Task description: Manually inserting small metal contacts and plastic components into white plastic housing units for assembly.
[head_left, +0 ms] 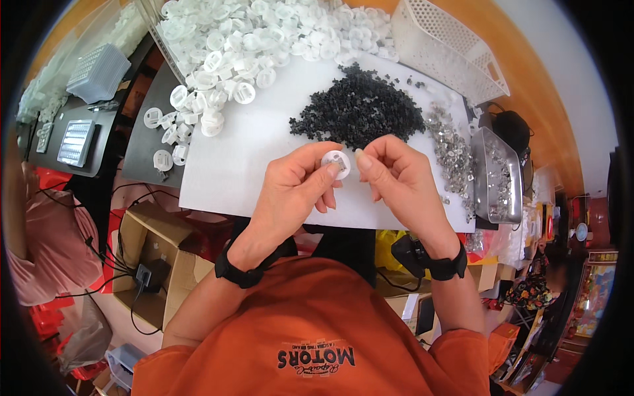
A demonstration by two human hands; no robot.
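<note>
My left hand [295, 181] pinches a small round white plastic part [338, 162] between thumb and fingers, its slotted face turned up. Just to the right, my right hand [398, 173] is closed with thumb and forefinger pressed together, a small gap from the part. Whatever it may hold is too small to make out. Beyond both hands lies a heap of small black plastic pieces [360, 105] on the white board [244, 165]. A big pile of similar white round parts [264, 33] spreads across the far left.
Small shiny metal pieces [454, 152] lie along the board's right side, beside a metal tray [480, 178] holding more. A white perforated basket [442, 39] stands far right. Stacked clear trays [99, 72] sit at left. Below the table's edge is an open cardboard box [148, 264] near black cables.
</note>
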